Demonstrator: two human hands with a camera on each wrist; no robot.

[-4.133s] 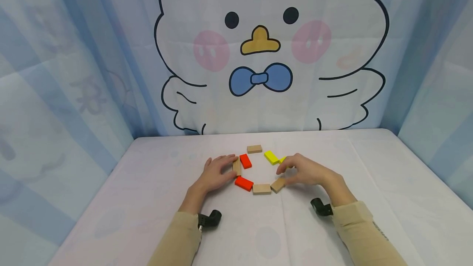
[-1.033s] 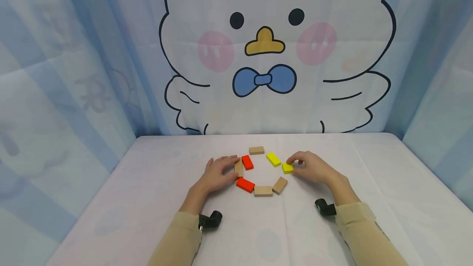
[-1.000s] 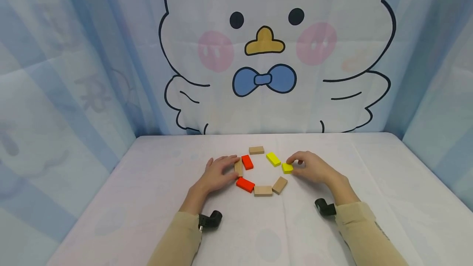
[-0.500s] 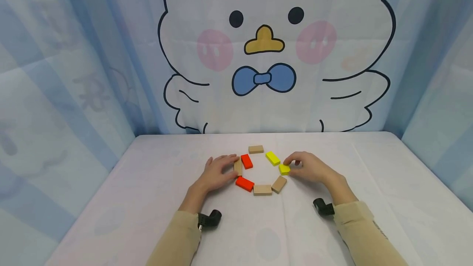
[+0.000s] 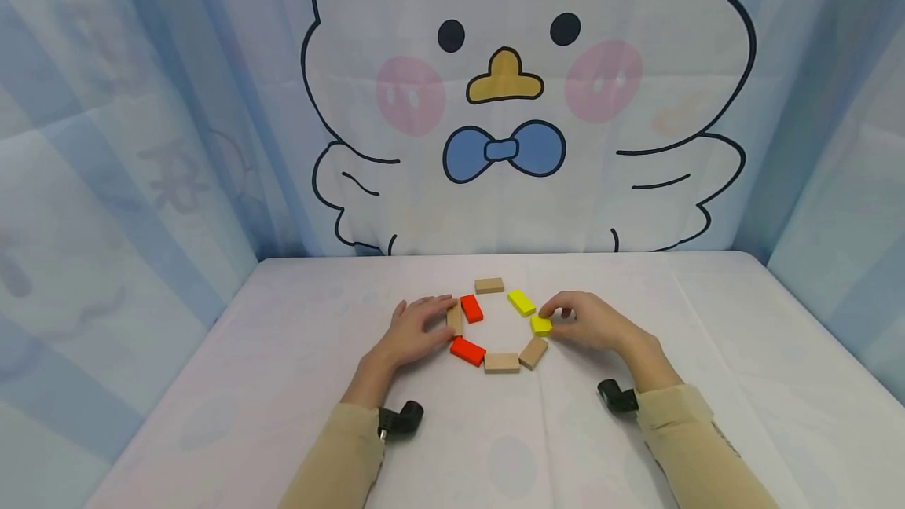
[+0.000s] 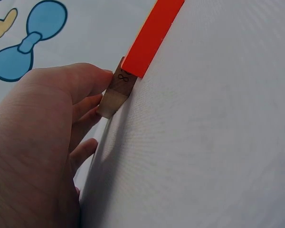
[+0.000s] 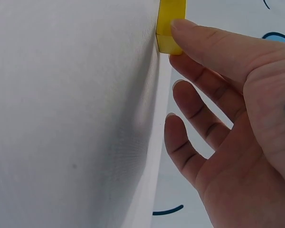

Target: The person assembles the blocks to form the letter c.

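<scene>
Small flat blocks lie in a rough ring on the table. At the ring's left, my left hand [image 5: 412, 334] holds a plain wooden block [image 5: 455, 319] between thumb and fingers; dark marks show on that wooden block [image 6: 118, 92] in the left wrist view. One red block [image 5: 467, 351] adjoins its near end, and another red block [image 5: 471, 309] lies just inside the ring. On the right side, my right hand [image 5: 594, 322] pinches a yellow block [image 5: 540, 326], its thumb on the yellow block [image 7: 171, 28] in the right wrist view. A second yellow block [image 5: 522, 302] lies close behind.
Two plain wooden blocks, one at the front [image 5: 502, 364] and one at front right [image 5: 533, 353], continue the ring. A further wooden block [image 5: 489, 286] lies at the back. The white-covered table [image 5: 283, 383] meets a printed cloth backdrop [image 5: 502, 210].
My right hand first left the front-right wooden block and took the yellow block, then slid it left, toward the other yellow block and the front-right wooden block. My left hand stays on its wooden block.
</scene>
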